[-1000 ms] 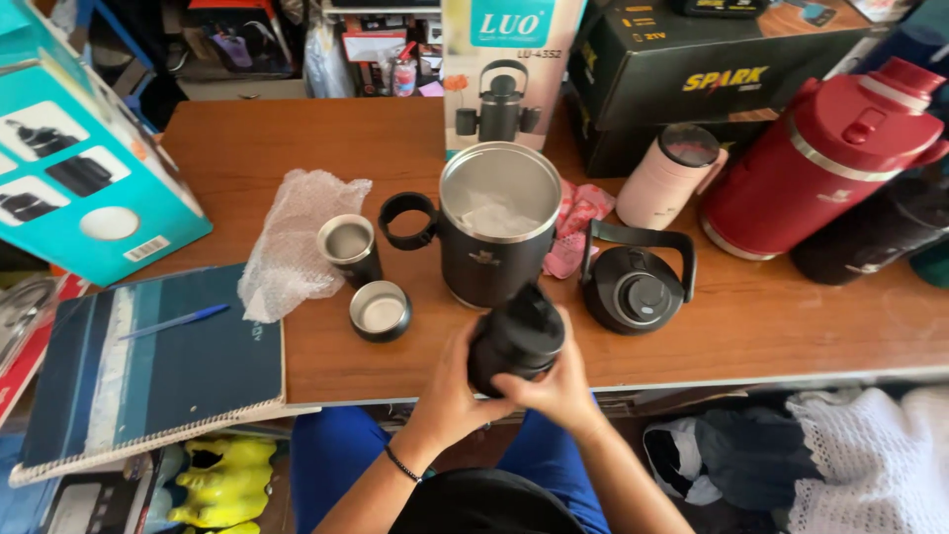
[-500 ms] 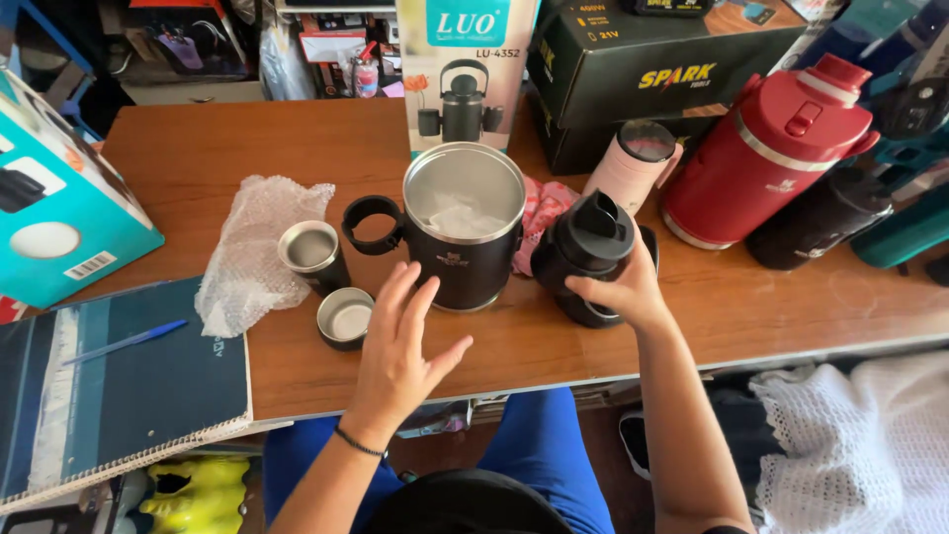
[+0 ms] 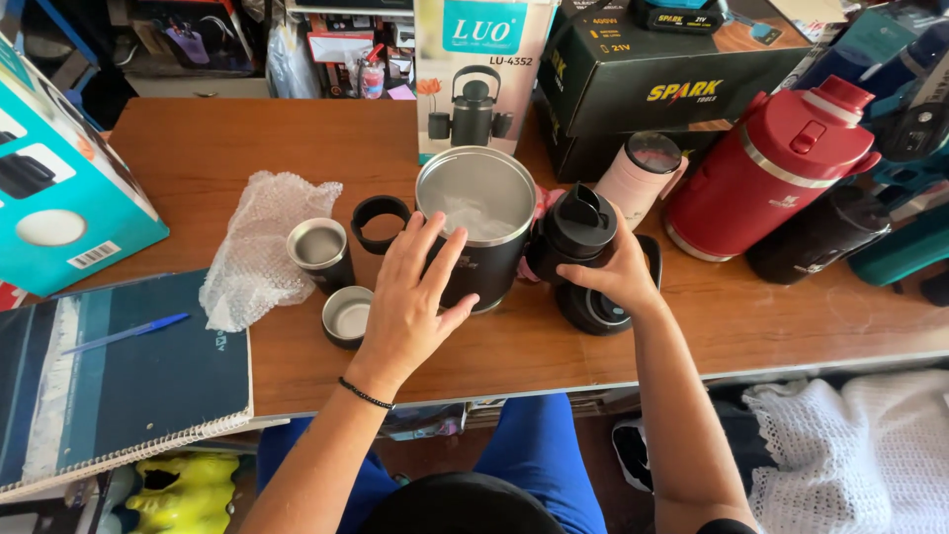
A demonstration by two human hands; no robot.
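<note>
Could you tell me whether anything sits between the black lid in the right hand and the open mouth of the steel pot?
Nothing visible does: the black lid in the right hand is right beside the steel pot, whose mouth is uncovered. The left hand rests on the pot's front wall.

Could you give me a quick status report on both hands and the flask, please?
Left hand flat against open black flask. Right hand holds black lid beside its rim. Two small cups stand left, apart.

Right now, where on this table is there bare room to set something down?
Bare wood lies on the table's far left, behind the bubble wrap, and along the near right edge by the right hand. Around the black jug it is crowded.
</note>
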